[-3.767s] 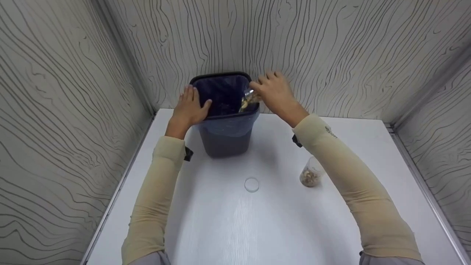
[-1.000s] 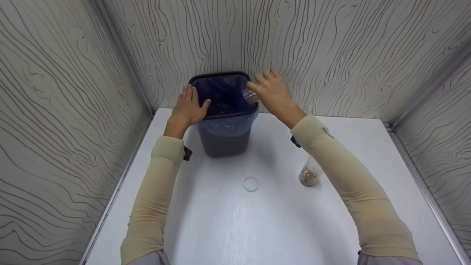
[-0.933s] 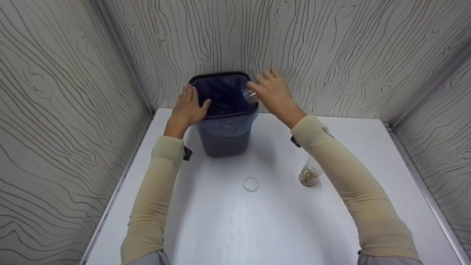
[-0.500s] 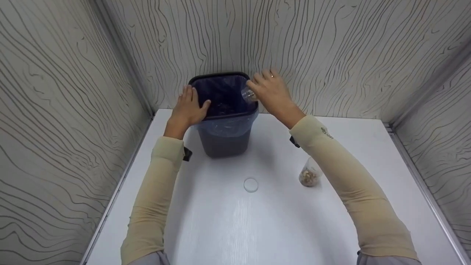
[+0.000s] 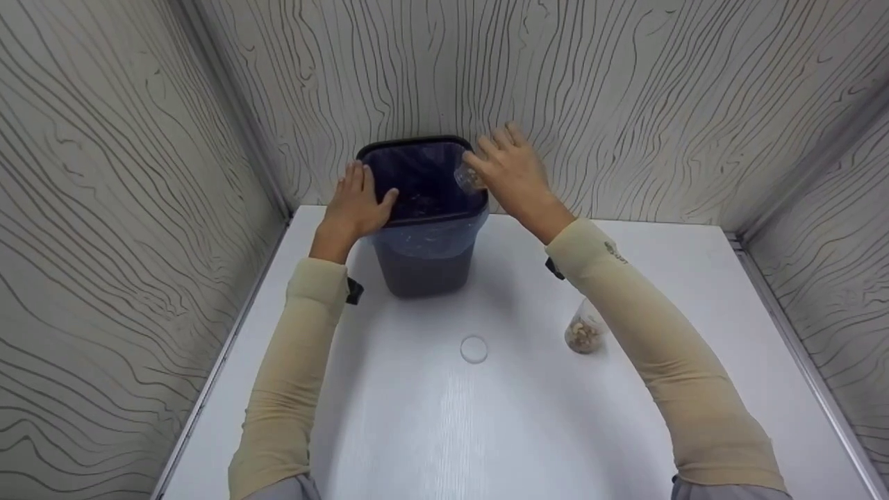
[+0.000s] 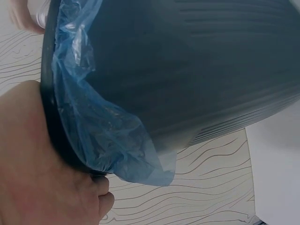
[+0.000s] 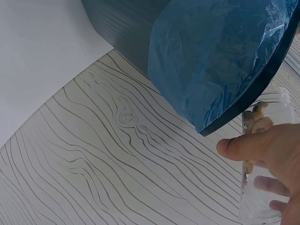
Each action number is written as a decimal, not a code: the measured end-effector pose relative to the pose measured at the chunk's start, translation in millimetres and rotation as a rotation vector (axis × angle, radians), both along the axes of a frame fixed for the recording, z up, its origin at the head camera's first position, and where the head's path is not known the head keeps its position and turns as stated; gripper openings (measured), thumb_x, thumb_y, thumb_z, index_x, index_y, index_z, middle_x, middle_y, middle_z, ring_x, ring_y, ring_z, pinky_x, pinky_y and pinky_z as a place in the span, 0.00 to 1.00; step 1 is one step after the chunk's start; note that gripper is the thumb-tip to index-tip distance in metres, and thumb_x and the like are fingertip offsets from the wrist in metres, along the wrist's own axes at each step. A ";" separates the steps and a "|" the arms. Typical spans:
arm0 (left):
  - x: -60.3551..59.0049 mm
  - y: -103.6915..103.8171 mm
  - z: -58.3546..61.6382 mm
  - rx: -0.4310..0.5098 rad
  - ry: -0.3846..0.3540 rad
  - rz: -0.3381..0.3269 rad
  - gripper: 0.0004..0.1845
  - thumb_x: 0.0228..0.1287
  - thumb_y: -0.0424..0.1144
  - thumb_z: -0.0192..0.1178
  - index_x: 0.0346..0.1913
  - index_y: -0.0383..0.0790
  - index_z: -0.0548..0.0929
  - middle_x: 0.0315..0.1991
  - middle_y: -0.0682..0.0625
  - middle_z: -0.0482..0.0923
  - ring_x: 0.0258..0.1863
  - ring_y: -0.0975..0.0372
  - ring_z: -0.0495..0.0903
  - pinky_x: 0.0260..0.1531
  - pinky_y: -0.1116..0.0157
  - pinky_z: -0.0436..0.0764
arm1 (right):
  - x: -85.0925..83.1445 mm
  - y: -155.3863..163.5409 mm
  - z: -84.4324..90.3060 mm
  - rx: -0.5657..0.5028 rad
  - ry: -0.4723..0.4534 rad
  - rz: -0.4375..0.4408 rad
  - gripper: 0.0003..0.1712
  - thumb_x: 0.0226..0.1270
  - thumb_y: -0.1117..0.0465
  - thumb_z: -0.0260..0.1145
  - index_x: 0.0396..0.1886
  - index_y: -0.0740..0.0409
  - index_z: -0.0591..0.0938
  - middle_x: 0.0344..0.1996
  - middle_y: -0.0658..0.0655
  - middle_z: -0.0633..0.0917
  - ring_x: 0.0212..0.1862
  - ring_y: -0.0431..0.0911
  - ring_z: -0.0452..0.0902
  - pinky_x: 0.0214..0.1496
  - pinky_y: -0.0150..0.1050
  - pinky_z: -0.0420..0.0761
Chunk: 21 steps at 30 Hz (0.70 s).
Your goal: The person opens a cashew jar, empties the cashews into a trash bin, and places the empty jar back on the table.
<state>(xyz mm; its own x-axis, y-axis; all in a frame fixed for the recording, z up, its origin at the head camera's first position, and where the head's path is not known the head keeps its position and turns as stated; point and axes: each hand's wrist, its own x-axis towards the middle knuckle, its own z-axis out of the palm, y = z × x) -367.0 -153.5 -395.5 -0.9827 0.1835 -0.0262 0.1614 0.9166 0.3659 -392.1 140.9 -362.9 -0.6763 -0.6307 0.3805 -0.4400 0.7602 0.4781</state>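
A dark grey trash can with a blue bag liner stands at the back of the table. My left hand grips its left front rim, thumb over the inner side; in the left wrist view its fingertips curl below the rim. In my right hand is a clear plastic jar, uncapped and tipped, its mouth at the can's right rim. A few brown nut-like pieces show inside, near the mouth. The bottom of the can's interior is dark.
A second clear jar, partly filled with similar pieces, stands on the white table beside my right forearm. A clear round lid lies in front of the trash can. Wood-patterned walls enclose the back and both sides.
Earlier, yellowish-brown pieces crowded the held jar's mouth; now only a few remain in it. My right hand has shifted slightly left and up. The left hand keeps its place on the rim.
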 end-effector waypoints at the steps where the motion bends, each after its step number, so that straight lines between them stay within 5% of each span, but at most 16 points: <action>1: 0.0 0.0 0.0 -0.002 0.002 -0.001 0.45 0.87 0.60 0.34 0.86 0.28 0.37 0.88 0.33 0.29 0.88 0.44 0.28 0.88 0.48 0.36 | -0.3 0.2 -0.5 0.002 0.013 0.004 0.33 0.66 0.62 0.78 0.69 0.52 0.77 0.66 0.62 0.80 0.71 0.61 0.74 0.83 0.57 0.66; 8: -0.9 -0.5 -0.9 -0.012 0.006 -0.006 0.45 0.87 0.60 0.33 0.85 0.28 0.37 0.87 0.33 0.29 0.88 0.44 0.28 0.88 0.48 0.36 | -2.5 2.7 -4.1 -0.029 0.063 0.052 0.30 0.66 0.53 0.77 0.66 0.53 0.78 0.62 0.61 0.82 0.68 0.61 0.76 0.81 0.57 0.69; 15: -0.9 -1.0 -0.7 -0.002 -0.002 -0.001 0.45 0.87 0.60 0.33 0.86 0.28 0.37 0.87 0.33 0.28 0.88 0.45 0.27 0.88 0.49 0.34 | -2.8 3.7 -4.6 -0.055 0.052 0.059 0.28 0.68 0.63 0.76 0.65 0.53 0.78 0.61 0.62 0.82 0.68 0.61 0.76 0.81 0.58 0.69; 21: -1.5 -1.1 -1.0 0.005 -0.007 0.002 0.45 0.87 0.61 0.33 0.86 0.28 0.37 0.88 0.34 0.29 0.88 0.44 0.29 0.88 0.49 0.35 | -3.2 5.0 -5.5 -0.084 0.027 0.058 0.25 0.74 0.60 0.72 0.67 0.53 0.79 0.62 0.63 0.82 0.69 0.62 0.76 0.81 0.59 0.69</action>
